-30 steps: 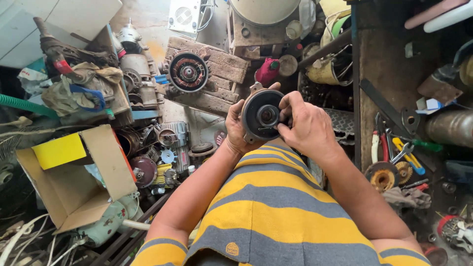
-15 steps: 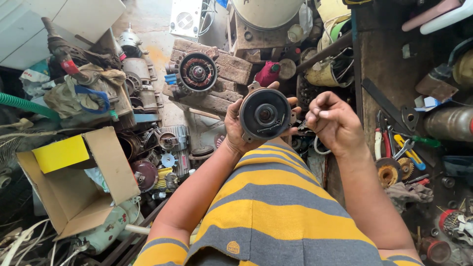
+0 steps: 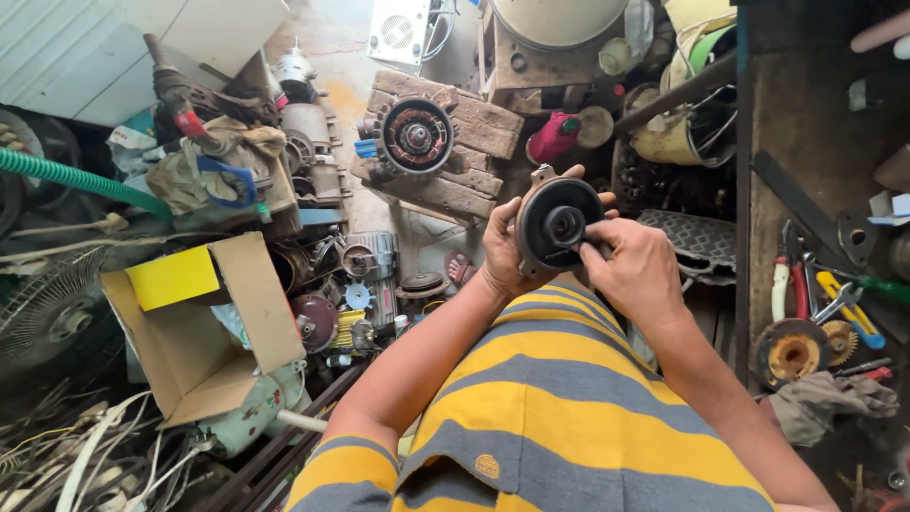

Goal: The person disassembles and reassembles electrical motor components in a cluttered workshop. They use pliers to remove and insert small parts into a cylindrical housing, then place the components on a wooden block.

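Motor cover (image 3: 557, 226), round and dark, being held up at chest height over cluttered floor. Left hand (image 3: 504, 248) gripping its rim, fingers curled shut behind it. Right hand (image 3: 637, 270) pinching at the centre hub, likely fitting or turning something; steady hold needed next. Cardboard box (image 3: 194, 327) lying open at left, holding a yellow packet (image 3: 172, 277).

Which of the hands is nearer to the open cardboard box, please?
Left. The left hand grips the round motor part on the side toward the cardboard box; the right hand is beyond that part.
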